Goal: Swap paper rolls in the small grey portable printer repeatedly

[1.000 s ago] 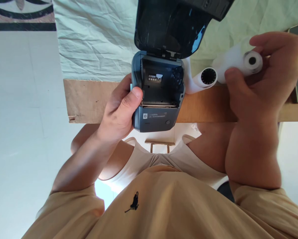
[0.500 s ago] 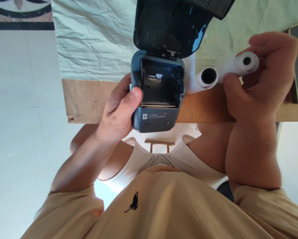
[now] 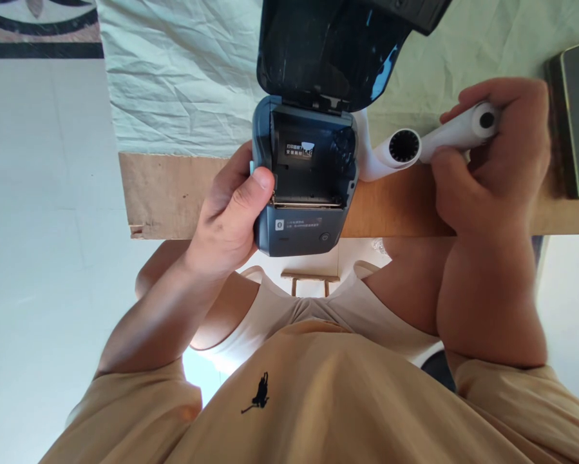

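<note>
Left hand (image 3: 231,216) closed around the left flank of a small dark blue-grey label printer (image 3: 303,180), thumb laid over the front left corner of the body, fingers wrapped out of sight behind the casing. Printer held at the near edge of the wooden tabletop (image 3: 173,193), its front panel overhanging the edge toward the person's chest. Hinged lid (image 3: 328,51) swung fully up and back, away from the hand; paper bay exposed, a small white-lettered sticker on its rear wall.

Right hand (image 3: 492,167) curled around a slim white paper roll (image 3: 456,132), thumb pressing from below, index finger arched over the top; dark core hole at the roll's right end shows between the fingers. Roll lies nearly level, its left end pointing at the printer.

Just left of the right hand, between it and the printer, a second white roll (image 3: 395,151) rests on the tabletop, ribbed dark core facing the camera. It lies close to the held roll's left end; cannot tell if they touch.

Beyond both hands, a wrinkled pale cloth (image 3: 183,77) covers the table. Right of the right hand, a dark flat device (image 3: 576,116), partly cut by the frame edge.
</note>
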`<state>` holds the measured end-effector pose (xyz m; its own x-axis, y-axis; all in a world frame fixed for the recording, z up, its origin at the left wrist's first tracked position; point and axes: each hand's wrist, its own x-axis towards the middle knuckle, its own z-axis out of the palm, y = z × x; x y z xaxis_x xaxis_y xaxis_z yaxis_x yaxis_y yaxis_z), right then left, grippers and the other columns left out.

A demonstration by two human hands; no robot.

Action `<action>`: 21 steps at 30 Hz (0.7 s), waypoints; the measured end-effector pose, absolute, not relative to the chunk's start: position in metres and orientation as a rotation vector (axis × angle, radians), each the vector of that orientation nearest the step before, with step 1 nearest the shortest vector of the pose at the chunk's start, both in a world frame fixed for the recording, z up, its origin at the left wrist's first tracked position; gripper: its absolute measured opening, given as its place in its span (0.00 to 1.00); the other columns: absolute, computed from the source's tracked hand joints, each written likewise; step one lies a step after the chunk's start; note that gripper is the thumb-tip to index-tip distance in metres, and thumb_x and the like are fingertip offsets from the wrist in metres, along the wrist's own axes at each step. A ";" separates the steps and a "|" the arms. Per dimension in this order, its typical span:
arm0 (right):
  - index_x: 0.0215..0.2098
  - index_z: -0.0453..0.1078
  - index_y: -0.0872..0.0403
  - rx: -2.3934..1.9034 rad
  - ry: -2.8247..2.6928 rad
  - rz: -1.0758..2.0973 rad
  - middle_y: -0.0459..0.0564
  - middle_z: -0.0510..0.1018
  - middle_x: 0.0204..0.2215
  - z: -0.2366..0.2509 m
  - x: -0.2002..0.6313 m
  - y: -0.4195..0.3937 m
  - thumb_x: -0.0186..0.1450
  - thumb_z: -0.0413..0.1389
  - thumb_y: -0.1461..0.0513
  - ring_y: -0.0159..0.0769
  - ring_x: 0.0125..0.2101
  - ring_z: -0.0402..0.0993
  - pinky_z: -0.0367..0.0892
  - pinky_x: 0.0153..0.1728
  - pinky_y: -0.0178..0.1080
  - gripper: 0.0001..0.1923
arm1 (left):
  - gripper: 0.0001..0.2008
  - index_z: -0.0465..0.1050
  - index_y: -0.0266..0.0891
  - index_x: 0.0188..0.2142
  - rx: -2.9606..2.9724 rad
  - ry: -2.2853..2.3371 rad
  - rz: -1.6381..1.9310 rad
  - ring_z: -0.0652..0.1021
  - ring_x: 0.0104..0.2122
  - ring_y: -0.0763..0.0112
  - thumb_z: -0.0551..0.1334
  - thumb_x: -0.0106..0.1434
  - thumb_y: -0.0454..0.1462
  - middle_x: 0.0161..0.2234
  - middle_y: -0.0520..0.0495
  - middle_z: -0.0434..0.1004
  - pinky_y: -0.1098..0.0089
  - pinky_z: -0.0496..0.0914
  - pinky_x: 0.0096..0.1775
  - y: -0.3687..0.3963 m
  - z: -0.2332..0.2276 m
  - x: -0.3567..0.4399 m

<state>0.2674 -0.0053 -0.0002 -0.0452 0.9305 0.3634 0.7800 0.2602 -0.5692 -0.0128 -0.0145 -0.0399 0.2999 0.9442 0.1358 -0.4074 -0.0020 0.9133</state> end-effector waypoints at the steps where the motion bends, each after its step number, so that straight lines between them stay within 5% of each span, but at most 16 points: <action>1: 0.53 0.68 0.48 -1.589 -1.884 0.231 0.47 0.73 0.44 0.000 0.268 -0.005 0.57 0.52 0.68 0.37 0.47 0.71 0.66 0.51 0.48 0.25 | 0.23 0.75 0.48 0.54 1.098 0.655 1.172 0.82 0.54 0.51 0.58 0.68 0.55 0.39 0.44 0.80 0.47 0.76 0.57 -0.014 -0.040 -0.013; 4: 0.53 0.68 0.47 -1.621 -1.895 0.204 0.46 0.71 0.45 0.002 0.269 -0.005 0.57 0.53 0.66 0.38 0.50 0.70 0.65 0.54 0.50 0.25 | 0.24 0.75 0.48 0.54 1.128 0.681 1.142 0.80 0.57 0.50 0.58 0.67 0.57 0.40 0.45 0.79 0.47 0.75 0.58 -0.014 -0.038 -0.014; 10: 0.58 0.63 0.45 -1.491 -1.825 0.340 0.46 0.74 0.42 -0.002 0.265 -0.005 0.54 0.49 0.71 0.33 0.40 0.72 0.64 0.39 0.40 0.34 | 0.25 0.75 0.41 0.54 1.058 0.706 1.157 0.78 0.58 0.50 0.60 0.67 0.55 0.41 0.43 0.80 0.49 0.74 0.59 -0.015 -0.036 -0.012; 16: 0.55 0.69 0.53 -1.531 -2.010 0.137 0.54 0.74 0.48 -0.004 0.269 0.000 0.60 0.58 0.62 0.42 0.50 0.71 0.67 0.53 0.50 0.23 | 0.24 0.76 0.43 0.52 1.013 0.637 1.227 0.78 0.57 0.48 0.58 0.67 0.55 0.41 0.40 0.81 0.49 0.75 0.56 -0.015 -0.046 -0.009; 21: 0.52 0.71 0.53 -1.540 -1.979 0.083 0.53 0.74 0.47 -0.005 0.271 0.004 0.59 0.58 0.66 0.41 0.49 0.70 0.67 0.52 0.49 0.22 | 0.23 0.77 0.42 0.52 0.991 0.631 1.244 0.79 0.55 0.49 0.57 0.68 0.53 0.40 0.39 0.81 0.50 0.75 0.56 -0.016 -0.041 -0.007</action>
